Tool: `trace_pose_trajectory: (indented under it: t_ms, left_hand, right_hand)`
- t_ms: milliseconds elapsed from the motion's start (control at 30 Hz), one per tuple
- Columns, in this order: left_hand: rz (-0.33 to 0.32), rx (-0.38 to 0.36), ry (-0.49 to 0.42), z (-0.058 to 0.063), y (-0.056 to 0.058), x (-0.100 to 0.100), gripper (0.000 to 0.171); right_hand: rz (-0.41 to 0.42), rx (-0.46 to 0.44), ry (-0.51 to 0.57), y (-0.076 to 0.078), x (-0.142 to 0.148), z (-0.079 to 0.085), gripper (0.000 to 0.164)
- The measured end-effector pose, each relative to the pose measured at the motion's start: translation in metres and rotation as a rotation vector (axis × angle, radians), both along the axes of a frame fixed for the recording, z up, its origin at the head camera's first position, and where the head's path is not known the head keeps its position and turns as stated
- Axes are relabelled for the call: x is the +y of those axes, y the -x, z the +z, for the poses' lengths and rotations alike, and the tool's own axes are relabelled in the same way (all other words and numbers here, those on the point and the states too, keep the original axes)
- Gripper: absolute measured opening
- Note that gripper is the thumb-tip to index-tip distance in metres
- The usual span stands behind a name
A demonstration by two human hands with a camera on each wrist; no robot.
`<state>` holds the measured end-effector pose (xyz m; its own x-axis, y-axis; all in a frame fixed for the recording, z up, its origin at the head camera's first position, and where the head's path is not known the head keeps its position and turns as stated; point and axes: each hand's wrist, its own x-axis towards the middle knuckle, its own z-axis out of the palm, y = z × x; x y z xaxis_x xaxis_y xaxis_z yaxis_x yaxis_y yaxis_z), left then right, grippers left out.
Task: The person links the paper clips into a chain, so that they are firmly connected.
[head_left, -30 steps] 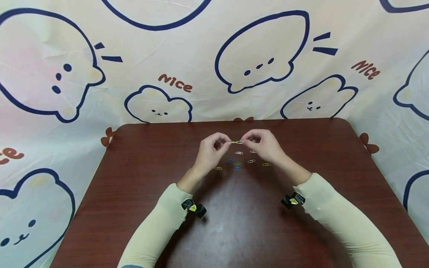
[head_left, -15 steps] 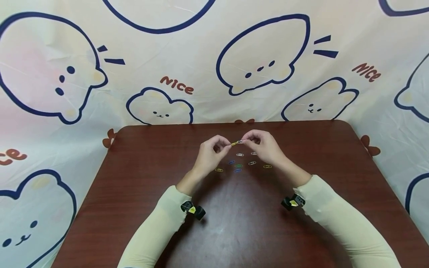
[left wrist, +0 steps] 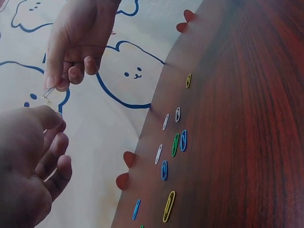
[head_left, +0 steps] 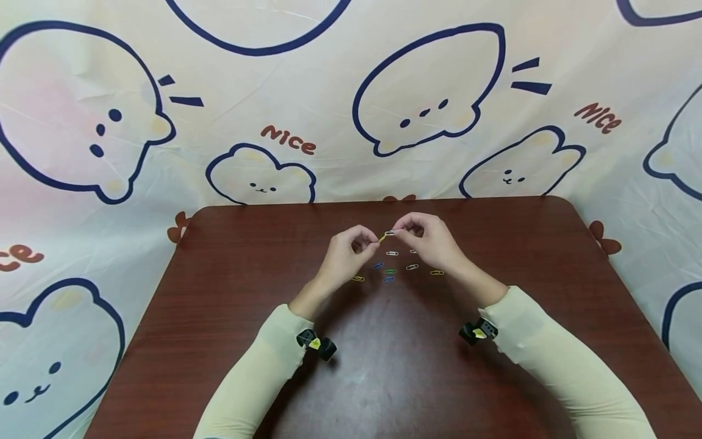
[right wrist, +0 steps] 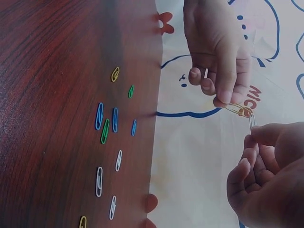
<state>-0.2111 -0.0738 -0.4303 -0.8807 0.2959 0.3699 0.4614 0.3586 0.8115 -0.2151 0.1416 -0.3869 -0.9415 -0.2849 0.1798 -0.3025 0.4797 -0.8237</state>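
Above the far part of the table, my left hand (head_left: 347,251) pinches a yellow paper clip (right wrist: 233,109) between thumb and forefinger. Facing it, my right hand (head_left: 433,241) pinches a white paper clip (right wrist: 252,121) by its end. The two clips meet in the small gap between the fingertips, the yellow one's end overlapping the white one's loop in the right wrist view. From the head, the yellow clip slants down toward the left fingers while the white clip lies nearly level. In the left wrist view the left thumb hides most of the yellow clip.
Loose paper clips lie scattered on the brown table (head_left: 362,366) below the hands: several blue (right wrist: 99,116), white (right wrist: 99,181), green (right wrist: 105,131) and yellow ones (right wrist: 115,74). A cartoon-printed cloth (head_left: 329,91) hangs behind the table's far edge.
The yellow clip has tipped from nearly level to slanting down to the left, as the left fingertips sank slightly. The right hand has barely moved; both clips stay held.
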Motion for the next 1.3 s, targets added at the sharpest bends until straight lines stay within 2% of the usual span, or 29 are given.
trace_pose_trajectory:
  t_ms: [267, 800, 1100, 1300]
  left_hand:
    - [-0.002, -0.021, 0.010, 0.000, -0.001, -0.001, 0.006]
    - [0.008, 0.016, -0.014, 0.016, 0.000, 0.009, 0.005]
    - [-0.004, 0.007, -0.016, 0.015, 0.000, 0.009, 0.006]
    - [-0.029, -0.026, -0.009, 0.013, 0.000, 0.008, 0.006]
  right_hand:
    - [0.000, 0.003, 0.010, -0.001, 0.002, -0.001, 0.006]
    - [0.015, 0.045, 0.005, -0.005, 0.000, 0.000, 0.006]
    - [0.030, 0.055, 0.015, -0.007, -0.002, 0.000, 0.006]
    - [0.036, 0.048, 0.028, -0.007, -0.004, -0.001, 0.005]
